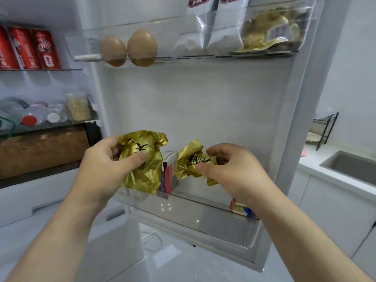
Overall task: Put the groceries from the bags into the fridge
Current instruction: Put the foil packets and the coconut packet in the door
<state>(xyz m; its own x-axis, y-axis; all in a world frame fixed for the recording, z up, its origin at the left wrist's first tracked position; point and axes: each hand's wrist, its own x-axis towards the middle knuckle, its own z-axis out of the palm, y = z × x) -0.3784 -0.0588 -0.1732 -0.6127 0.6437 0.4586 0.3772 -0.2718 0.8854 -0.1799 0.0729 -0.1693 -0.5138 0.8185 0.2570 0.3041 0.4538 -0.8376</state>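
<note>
I face the open fridge door [203,94]. My left hand [105,165] grips a gold foil packet [142,159] with black lettering, thumb pressed on its front. My right hand [230,169] grips a second, crumpled gold foil packet [189,163]. Both packets hang just above the lower door bin [195,218]. A red, white and blue carton [168,176] stands in that bin, between the two packets and partly hidden by them.
The upper door bin [205,55] holds two brown eggs [128,48], two silver pouches [205,25] and gold packets [270,33]. Red cans [30,49] line a fridge shelf on the left. A counter with a sink [350,169] and a wire rack [323,131] lies on the right.
</note>
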